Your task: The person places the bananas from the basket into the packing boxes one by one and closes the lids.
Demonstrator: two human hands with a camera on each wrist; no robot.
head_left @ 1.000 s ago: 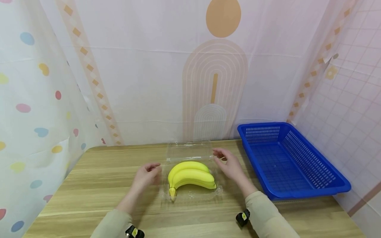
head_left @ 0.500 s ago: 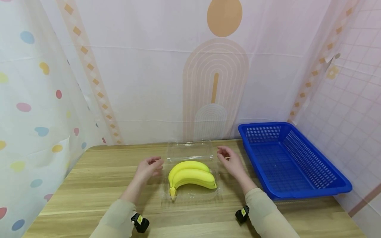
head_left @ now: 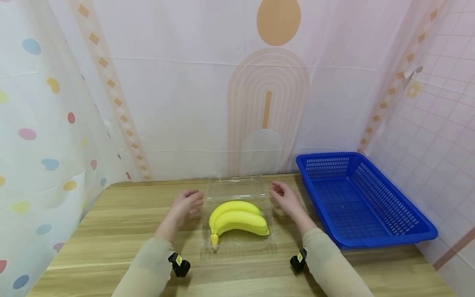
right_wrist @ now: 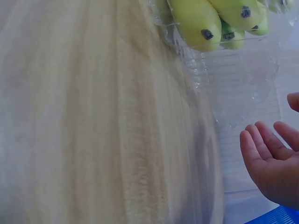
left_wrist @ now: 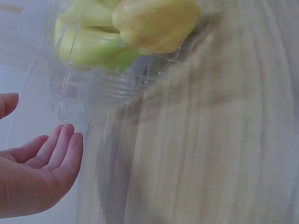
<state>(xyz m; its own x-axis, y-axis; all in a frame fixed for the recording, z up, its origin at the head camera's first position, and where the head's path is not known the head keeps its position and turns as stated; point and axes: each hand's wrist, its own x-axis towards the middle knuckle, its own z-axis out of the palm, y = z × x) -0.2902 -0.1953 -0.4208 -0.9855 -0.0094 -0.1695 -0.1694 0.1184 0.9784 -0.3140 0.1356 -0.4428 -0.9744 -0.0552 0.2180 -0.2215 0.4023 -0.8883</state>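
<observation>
Head view: bananas [head_left: 239,219] lie in the clear box [head_left: 270,208] on the table [head_left: 118,235]; its lid [head_left: 234,188] is folded back. The left hand [head_left: 184,203] and right hand [head_left: 287,200], both empty, are at the 2 sides of the box, just beside it, fingers loosely bent. The basket [head_left: 345,206] stands to the right.

Left wrist view: thumb well apart from the fingers, stem end of the bananas above.

Right wrist view: fingers relaxed, thumb apart; dark banana tips and 1 basket corner visible.

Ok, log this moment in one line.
left hand, right hand: empty | bananas: in clear container | lid: open | blue basket: at right
</observation>
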